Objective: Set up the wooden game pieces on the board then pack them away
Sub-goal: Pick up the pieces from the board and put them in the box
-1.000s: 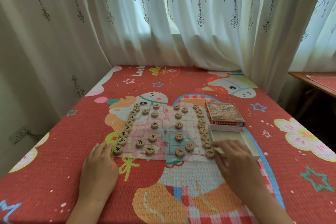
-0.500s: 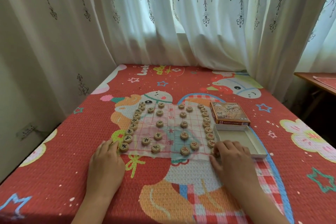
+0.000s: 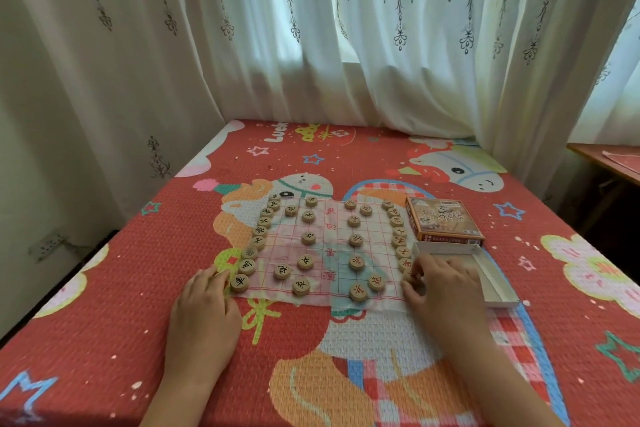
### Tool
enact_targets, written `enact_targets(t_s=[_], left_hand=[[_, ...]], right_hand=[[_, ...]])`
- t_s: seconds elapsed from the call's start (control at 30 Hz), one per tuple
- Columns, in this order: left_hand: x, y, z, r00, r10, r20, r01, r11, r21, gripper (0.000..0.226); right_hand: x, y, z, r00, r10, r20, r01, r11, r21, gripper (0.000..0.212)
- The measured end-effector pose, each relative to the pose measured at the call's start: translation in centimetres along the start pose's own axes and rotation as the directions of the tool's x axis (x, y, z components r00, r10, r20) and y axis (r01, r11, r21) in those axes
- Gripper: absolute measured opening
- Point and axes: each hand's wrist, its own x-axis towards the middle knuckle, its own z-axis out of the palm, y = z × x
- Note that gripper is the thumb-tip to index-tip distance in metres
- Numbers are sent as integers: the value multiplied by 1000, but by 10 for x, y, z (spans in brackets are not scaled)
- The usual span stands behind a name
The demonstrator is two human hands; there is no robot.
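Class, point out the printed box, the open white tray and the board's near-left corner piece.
printed box [image 3: 444, 218]: head view, top face.
open white tray [image 3: 491, 279]: head view, bare floor.
near-left corner piece [image 3: 239, 282]: head view, top face.

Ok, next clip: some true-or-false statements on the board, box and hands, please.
1. The printed box lies left of the board. False: it lies right of it, beyond the white tray.
2. Wooden pieces line both side edges of the board. True.
3. The left hand lifts a piece in the air. False: it rests on the bedspread at the near left corner.
4. The right hand is at the board's near right corner. True.
5. Pieces fill the white tray. False: none shows in it.
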Motion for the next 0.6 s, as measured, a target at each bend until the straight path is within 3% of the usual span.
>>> enact_targets(t_s=[0.1,0.27,0.47,0.6], left_hand=[[1,-1,0,1000,2,-6,-2,1000,-7,47],[2,-2,1,1000,2,-3,-2,1000,-3,45],[1,-2,0,1000,-3,2,3,1000,-5,46],[2,-1,0,1000,-10,12,10,1000,-13,47]], right_hand=[[0,1,3,1000,9,4,-9,1000,6,20],[14,2,-1,993,41,-111,-34,997,64,22],[29,-1,6,997,11,75,-8,999,-38,24],[34,-1,8,998,16,-61,-15,1000,6,23]])
